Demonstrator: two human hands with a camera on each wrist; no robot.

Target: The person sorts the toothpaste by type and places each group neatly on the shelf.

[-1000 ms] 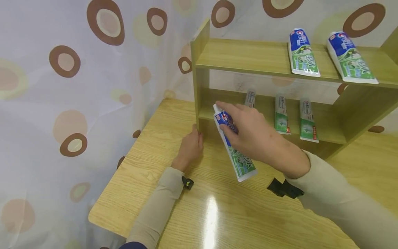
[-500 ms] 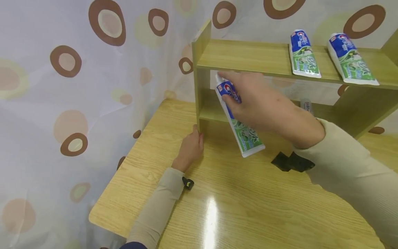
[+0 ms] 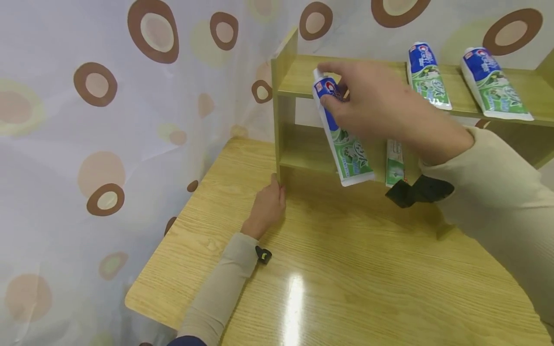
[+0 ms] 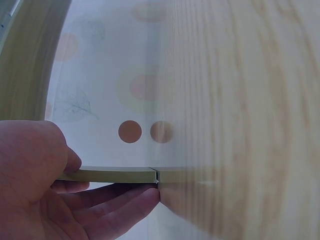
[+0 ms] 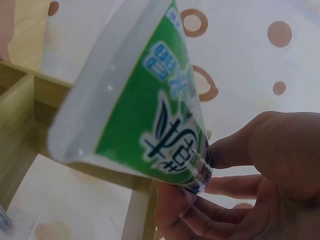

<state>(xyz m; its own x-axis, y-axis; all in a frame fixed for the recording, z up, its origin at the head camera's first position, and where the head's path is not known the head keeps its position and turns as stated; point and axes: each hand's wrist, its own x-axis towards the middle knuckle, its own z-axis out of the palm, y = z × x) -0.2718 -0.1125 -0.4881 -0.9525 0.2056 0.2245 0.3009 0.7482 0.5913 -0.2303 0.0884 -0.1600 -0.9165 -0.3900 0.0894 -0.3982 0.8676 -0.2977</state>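
My right hand [image 3: 381, 103] pinches a blue and green toothpaste tube [image 3: 351, 156] near its white cap. The tube hangs tilted, cap up, before the left part of the upper shelf board [image 3: 291, 85]. In the right wrist view, the tube's flat crimped end [image 5: 80, 120] points toward the camera, and thumb and fingers of the right hand [image 5: 280, 160] are around the cap half. Low on the wooden rack's left side panel [image 3: 278, 120], my left hand [image 3: 267, 205] grips the edge. The left wrist view has that hand [image 4: 35, 175] with thumb and fingers on either side of the panel [image 4: 117, 176].
Two similar tubes, one left [image 3: 428, 77] and one right [image 3: 497, 84], lie on the upper board. A green and white toothpaste tube [image 3: 395, 166] shows on the lower board, partly behind my right arm. The rack stands on a wooden table [image 3: 329, 269] against a patterned wall covering [image 3: 143, 120].
My right hand has lifted the toothpaste tube from the lower board's height to the upper board's, drifting slightly right. My left hand keeps its grip on the side panel.
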